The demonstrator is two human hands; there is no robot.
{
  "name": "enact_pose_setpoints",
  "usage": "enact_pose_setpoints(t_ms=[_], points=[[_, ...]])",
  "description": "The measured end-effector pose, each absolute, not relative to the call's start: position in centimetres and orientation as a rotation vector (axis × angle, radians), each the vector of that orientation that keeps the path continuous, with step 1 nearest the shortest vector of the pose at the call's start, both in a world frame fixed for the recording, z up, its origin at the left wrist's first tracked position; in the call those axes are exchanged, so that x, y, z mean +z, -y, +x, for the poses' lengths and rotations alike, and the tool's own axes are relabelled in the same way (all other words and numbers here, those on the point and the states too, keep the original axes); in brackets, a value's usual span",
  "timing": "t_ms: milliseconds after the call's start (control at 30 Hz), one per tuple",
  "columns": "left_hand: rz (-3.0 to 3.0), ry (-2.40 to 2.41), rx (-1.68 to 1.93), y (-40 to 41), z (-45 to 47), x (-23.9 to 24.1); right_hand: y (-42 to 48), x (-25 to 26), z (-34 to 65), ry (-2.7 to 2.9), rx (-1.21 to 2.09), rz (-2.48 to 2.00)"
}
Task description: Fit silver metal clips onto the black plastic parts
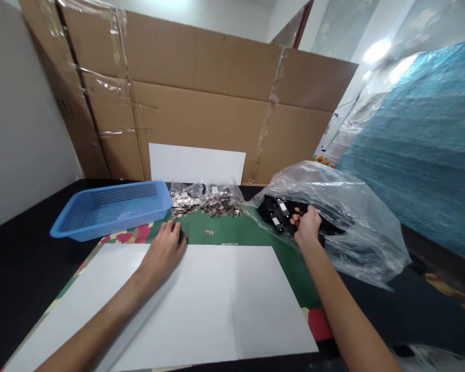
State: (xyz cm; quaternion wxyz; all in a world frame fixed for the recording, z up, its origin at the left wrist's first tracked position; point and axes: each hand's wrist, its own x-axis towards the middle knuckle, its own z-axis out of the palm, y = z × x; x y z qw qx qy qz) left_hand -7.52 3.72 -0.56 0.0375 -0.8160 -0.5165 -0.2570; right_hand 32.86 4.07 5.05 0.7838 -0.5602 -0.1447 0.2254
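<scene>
My left hand (166, 245) rests at the far edge of the white sheets (194, 305), its fingers curled down over something small and dark that they mostly hide. At the right, my right hand (308, 226) reaches into the mouth of a large clear plastic bag (366, 227). Its fingers are bent and a little apart, with nothing visible between them. Right beside those fingertips lie several black plastic parts (273, 213) with whitish rectangles on them.
A blue plastic basket (112, 223) stands at the left. Clear bags hold piles of small metal pieces (221, 204) at the back, and a few loose pieces (208, 232) lie on the green mat (251, 230). Behind rises a cardboard wall (201, 113).
</scene>
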Motion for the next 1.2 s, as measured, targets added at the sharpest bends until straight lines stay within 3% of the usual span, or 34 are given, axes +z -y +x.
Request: enact_pose_setpoints(t_ms=[500, 1200], points=[[-2.498, 1.566, -0.789, -3.7, -7.6, -0.4, -3.9, 4.7, 29.1, 0.673, 0.675, -1.166], [-2.633, 1.537, -0.925, -3.4, -7.2, -0.4, -2.7, 3.5, 26.3, 1.379, 1.277, -1.415]])
